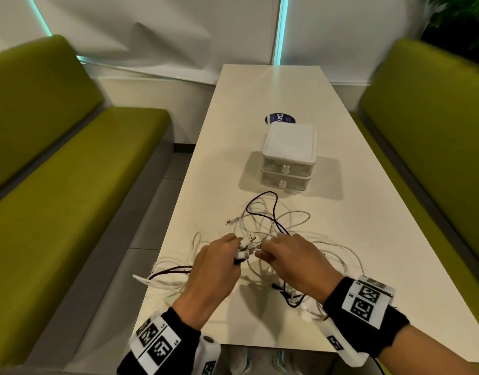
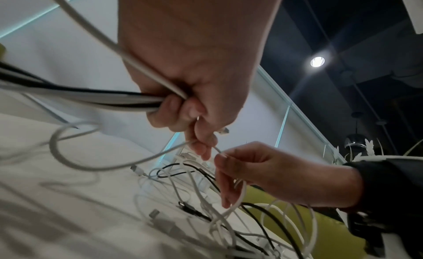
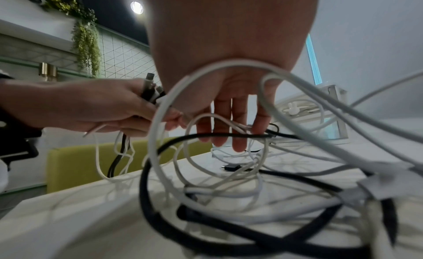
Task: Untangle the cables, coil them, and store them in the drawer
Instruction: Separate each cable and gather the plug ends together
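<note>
A tangle of white and black cables (image 1: 271, 223) sprawls over the near half of the white table (image 1: 265, 93). My left hand (image 1: 237, 253) grips a bundle of white and black cable ends (image 2: 128, 100), with plugs poking out between its fingers (image 3: 148, 85). Just to its right, my right hand (image 1: 261, 253) pinches a thin white cable (image 2: 218, 150) between thumb and forefinger, its other fingers hanging straight (image 3: 238, 132) through the loops. The white two-drawer unit (image 1: 287, 163) stands beyond the tangle, with both drawers closed.
A round blue sticker (image 1: 280, 119) lies behind the drawer unit. Green benches flank the table on the left (image 1: 70, 185) and right (image 1: 435, 131). Some cable loops hang off the table's left edge (image 1: 157, 277). The far half of the table is bare.
</note>
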Available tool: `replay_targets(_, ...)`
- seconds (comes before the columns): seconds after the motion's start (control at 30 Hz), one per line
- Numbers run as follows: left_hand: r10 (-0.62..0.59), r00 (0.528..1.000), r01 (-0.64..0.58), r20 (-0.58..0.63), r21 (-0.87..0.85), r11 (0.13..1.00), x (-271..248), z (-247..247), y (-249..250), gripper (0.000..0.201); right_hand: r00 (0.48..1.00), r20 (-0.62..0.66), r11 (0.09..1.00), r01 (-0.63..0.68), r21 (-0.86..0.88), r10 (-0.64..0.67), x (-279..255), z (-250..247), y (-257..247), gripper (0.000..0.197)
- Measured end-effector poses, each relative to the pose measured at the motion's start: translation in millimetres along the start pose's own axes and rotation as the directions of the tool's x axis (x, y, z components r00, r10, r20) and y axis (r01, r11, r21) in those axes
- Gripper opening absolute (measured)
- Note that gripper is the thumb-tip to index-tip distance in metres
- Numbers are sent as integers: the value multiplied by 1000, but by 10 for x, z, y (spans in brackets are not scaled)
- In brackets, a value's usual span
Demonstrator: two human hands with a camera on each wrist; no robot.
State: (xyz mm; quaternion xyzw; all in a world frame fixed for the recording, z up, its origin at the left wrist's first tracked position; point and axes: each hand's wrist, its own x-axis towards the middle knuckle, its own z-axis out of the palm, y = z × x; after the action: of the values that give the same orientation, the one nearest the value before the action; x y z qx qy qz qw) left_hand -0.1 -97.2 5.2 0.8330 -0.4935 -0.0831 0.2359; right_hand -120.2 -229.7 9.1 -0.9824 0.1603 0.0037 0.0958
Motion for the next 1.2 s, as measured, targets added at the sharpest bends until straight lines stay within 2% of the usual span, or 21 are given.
replay_targets(0.1, 23, 999, -25, -35, -68, 997, -12, -84, -43, 23, 997, 15, 996, -77, 33, 76, 19, 33, 37, 34)
replay_targets(0.2, -88, 988, 61, -129, -198, 978, 8, -249, -133, 36, 988, 0, 982, -153, 110, 154, 26, 45, 99, 33)
replay_targets(0.27, -145, 981, 113, -132, -222, 968, 11, -330, -173, 40, 988, -4, 983, -156, 99, 157, 24, 40, 108, 34)
replay_targets(0.37, -162, 978, 128, -131, -234, 964, 25, -338, -253, 45, 992, 1, 989, -126, 72, 126, 25, 24, 72, 31)
replay_targets(0.5, -233, 963, 194, -137, -249, 949, 44, -414, -418, 34, 993, 11, 988, -120, 93, 120, 33, -14, 72, 26)
replay_targets(0.7, -381, 901, 321, -206, -274, 907, 61, -620, -821, 31, 995, -80, 994, -58, 95, 66, 67, -68, -12, 25)
replay_targets(0.8, -475, 846, 408, -243, -279, 869, 41, -744, -1068, 25, 993, -110, 994, -23, 102, 34, 168, -109, -152, 24)
replay_targets(0.9, -548, 785, 485, -290, -265, 834, -35, -865, -1305, 23, 999, -53, 998, 5, 65, -1, 252, -85, -266, 24)
replay_targets(1.0, -598, 744, 558, -298, -215, 802, -120, -893, -1545, 23, 998, 57, 999, 33, 39, -35, 281, 24, -339, 22)
replay_targets(1.07, -625, 735, 601, -263, -174, 780, -158, -826, -1716, 22, 992, 107, 998, 61, -13, -60, 282, 91, -364, 22)
replay_targets(1.2, -676, 723, 668, -144, -106, 736, -194, -590, -1972, 22, 976, 216, 984, 61, -168, -23, 252, 174, -383, 24)
